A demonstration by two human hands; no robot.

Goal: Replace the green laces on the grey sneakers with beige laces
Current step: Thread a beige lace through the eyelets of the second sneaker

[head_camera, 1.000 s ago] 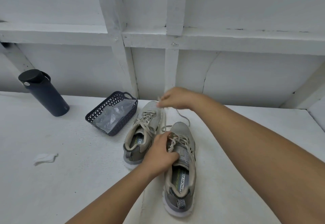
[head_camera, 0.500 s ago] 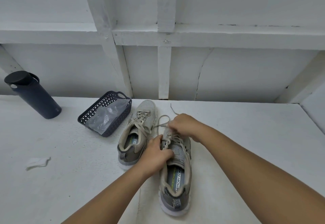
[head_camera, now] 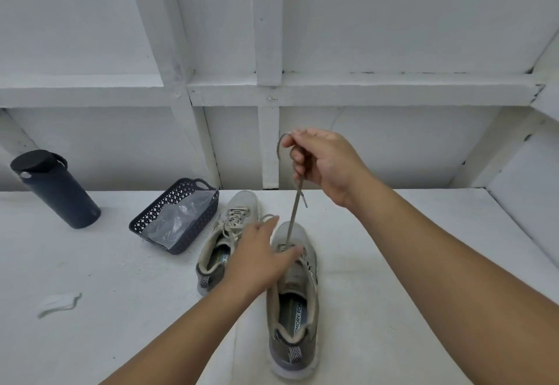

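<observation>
Right hand (head_camera: pixel 322 163) raised at about 1 o'clock, fingers curled in a pinch, forearm running back toward 4 o'clock. Left hand (head_camera: pixel 260 259) lower, near centre, palm down, fingers extended toward 1 o'clock, forearm trailing to 7 o'clock.

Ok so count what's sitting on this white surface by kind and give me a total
Grey sneakers: 2, one left of the other
Dark lidded bottle: 1
Dark perforated basket holding a clear plastic bag: 1
Clear plastic bag: 1
White crumpled scrap: 1
Total: 6
</observation>
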